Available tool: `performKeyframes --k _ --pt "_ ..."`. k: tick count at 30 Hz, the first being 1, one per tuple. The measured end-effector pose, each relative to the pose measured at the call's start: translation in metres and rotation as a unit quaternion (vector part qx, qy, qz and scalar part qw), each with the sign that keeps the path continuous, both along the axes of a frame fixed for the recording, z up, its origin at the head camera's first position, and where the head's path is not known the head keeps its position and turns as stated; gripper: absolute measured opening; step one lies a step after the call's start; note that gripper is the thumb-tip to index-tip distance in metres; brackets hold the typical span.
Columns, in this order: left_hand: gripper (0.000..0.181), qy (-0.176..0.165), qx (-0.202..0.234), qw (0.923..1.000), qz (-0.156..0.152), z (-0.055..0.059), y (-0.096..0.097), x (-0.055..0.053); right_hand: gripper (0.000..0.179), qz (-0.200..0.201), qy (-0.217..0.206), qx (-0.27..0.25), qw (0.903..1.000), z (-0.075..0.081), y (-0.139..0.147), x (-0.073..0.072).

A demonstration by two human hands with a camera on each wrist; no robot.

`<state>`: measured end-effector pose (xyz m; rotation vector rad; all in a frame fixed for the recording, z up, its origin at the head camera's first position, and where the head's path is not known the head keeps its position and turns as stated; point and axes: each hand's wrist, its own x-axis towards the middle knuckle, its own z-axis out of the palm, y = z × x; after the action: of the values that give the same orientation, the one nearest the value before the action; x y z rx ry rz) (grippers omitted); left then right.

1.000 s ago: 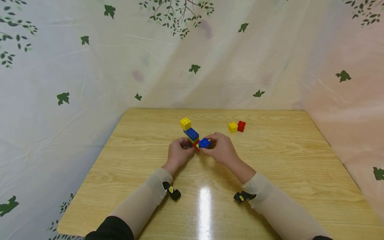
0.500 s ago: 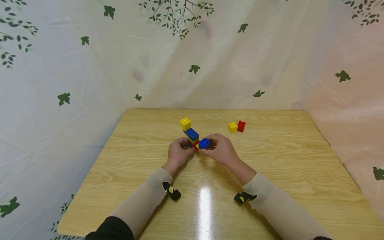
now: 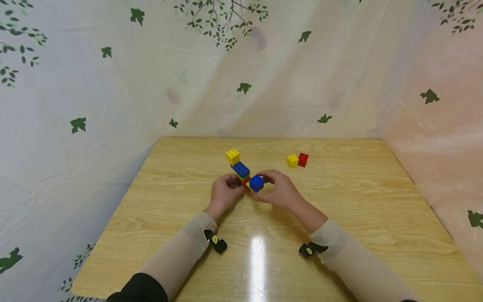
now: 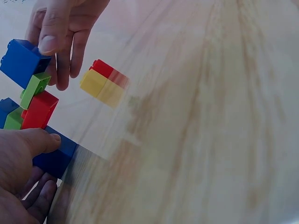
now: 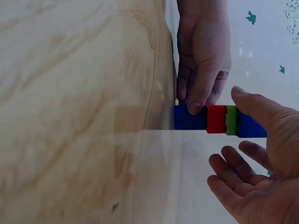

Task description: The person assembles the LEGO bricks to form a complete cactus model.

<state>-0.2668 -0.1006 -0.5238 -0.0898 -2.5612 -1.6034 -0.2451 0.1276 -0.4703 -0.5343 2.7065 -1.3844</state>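
A toy building brick structure stands mid-table between both hands. My left hand [image 3: 224, 193] pinches the blue base brick [image 4: 57, 157], thumb against its side. Above that come a red brick [image 4: 41, 109], a thin green brick [image 4: 34, 90] and a blue brick [image 3: 256, 183] on top. Behind in the head view, a longer blue brick [image 3: 240, 169] carries a yellow brick [image 3: 232, 156]. My right hand [image 3: 281, 192] is beside the top blue brick, its fingers spread and loose; in the right wrist view thumb and fingers lie on either side of it without gripping.
A yellow brick [image 3: 292, 160] and a red brick [image 3: 303, 159] lie side by side toward the back right of the wooden table [image 3: 358, 188]. A leaf-patterned curtain [image 3: 264, 105] hangs behind the table's far edge and along the sides.
My right hand has loosened from the blue brick and shifted slightly right, thumb drawn away. The brick stays on the structure. My left hand holds still.
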Motion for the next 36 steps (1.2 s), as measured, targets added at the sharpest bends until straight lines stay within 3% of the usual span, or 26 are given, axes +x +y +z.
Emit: performKeyframes --k 6,12,22,36 --pt "0.03 -0.006 0.003 1.0 -0.002 0.0 0.0 0.0 0.077 0.011 0.005 0.033 0.9994 0.001 0.015 -0.002" --pt "0.028 -0.006 0.001 1.0 -0.004 -0.001 0.0 0.001 0.072 0.007 0.015 0.038 0.9991 0.001 0.03 -0.006" --pt "0.03 0.009 0.007 0.9999 -0.01 -0.001 0.001 0.0 0.059 -0.049 0.035 0.024 0.9979 0.006 0.056 -0.021" --pt "0.03 -0.004 -0.003 0.9999 -0.016 0.001 -0.001 -0.001 0.054 -0.119 0.025 0.032 0.9921 0.007 0.103 -0.055"
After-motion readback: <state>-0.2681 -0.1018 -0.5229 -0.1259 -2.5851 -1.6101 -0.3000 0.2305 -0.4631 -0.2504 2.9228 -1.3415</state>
